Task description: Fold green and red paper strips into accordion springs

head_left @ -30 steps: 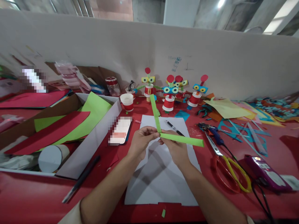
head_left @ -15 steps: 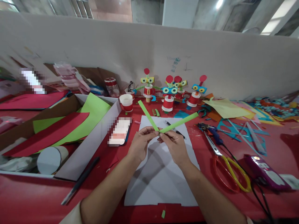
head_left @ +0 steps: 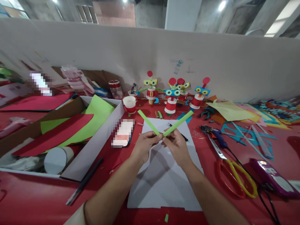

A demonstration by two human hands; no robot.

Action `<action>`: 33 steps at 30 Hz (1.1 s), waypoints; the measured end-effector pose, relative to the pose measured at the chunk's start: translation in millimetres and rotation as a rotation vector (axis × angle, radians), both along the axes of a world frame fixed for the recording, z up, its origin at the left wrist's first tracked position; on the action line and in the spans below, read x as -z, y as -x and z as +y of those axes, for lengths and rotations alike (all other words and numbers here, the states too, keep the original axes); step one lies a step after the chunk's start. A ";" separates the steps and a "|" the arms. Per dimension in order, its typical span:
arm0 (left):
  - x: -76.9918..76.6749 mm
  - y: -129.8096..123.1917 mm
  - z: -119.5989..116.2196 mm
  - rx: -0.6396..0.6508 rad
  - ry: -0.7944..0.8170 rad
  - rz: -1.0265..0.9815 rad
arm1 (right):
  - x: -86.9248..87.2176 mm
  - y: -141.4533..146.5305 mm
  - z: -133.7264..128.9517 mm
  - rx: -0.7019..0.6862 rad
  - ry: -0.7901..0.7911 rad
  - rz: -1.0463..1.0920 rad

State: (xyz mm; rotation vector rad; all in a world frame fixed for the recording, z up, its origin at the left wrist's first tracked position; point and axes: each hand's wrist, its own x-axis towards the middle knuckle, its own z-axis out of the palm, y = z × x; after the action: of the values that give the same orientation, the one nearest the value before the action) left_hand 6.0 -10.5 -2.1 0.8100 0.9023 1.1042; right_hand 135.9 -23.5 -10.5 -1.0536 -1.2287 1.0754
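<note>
Two light green paper strips, a left one and a right one, form a V over the white paper sheet. My left hand pinches the lower end of the left strip between thumb and fingers. Close against it, my right hand grips the lower end of the right strip. Fingertips cover the point where the ends meet, so whether they are joined cannot be seen. A black pen lies on the sheet behind my right hand.
On the left stand an open box with coloured paper and a phone. Scissors, a glue gun and a purple device lie right. Behind are a paper cup and several cup robots.
The right strip has tilted more upright, and the V has narrowed slightly. Both hands still hold the strip ends. The whole view has shifted a little.
</note>
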 end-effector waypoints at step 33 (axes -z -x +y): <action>-3.0 -6.1 -5.7 -0.050 0.119 -0.285 | 3.7 1.3 -2.2 -0.183 -0.039 -0.163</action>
State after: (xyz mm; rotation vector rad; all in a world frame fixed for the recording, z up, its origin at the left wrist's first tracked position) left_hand 12.1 -16.1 0.8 0.5183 0.7430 1.1639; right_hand 134.6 -25.7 -14.2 -1.0299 -1.4944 1.1164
